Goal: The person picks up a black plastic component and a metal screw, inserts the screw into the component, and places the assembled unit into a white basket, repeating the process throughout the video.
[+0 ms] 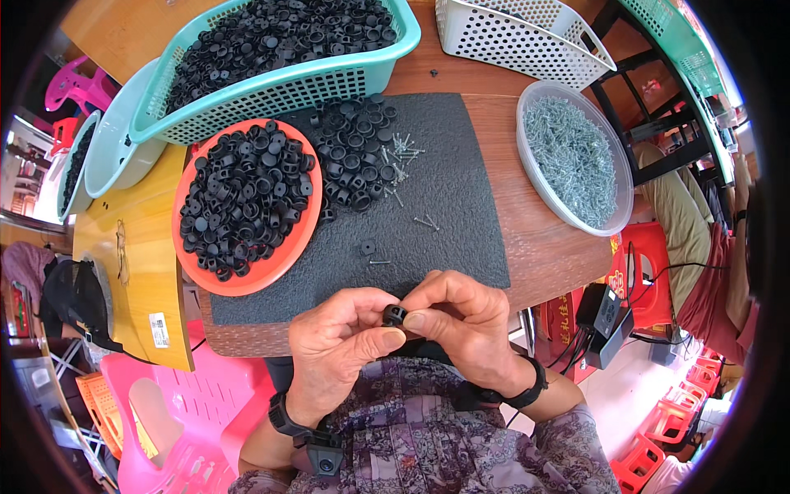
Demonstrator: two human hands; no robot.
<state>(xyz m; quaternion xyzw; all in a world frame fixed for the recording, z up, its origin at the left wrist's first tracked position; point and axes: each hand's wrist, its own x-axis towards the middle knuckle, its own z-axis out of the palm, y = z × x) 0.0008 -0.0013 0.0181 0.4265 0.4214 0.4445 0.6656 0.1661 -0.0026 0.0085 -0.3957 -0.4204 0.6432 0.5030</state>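
Note:
My left hand (pixel 347 336) and my right hand (pixel 461 323) meet at the near edge of a dark mat (pixel 461 198). Pinched between both thumbs and fingertips is a small round black plastic part (pixel 394 315) with openings in it. On the mat just beyond my hands lie a single black cap (pixel 368 247) and a loose screw (pixel 379 262). Farther up, several more screws (pixel 400 156) are scattered beside a pile of black plastic parts (pixel 354 152). An orange-red plate (pixel 309 216) heaped with similar black parts stands to the left.
A teal basket (pixel 271 111) full of black parts stands at the back left. On the right sits a clear round tub (pixel 568 221) of screws, with a white perforated basket (pixel 510 41) behind it. A pink chair (pixel 193 412) is at lower left; another person's legs (pixel 687 222) show at right.

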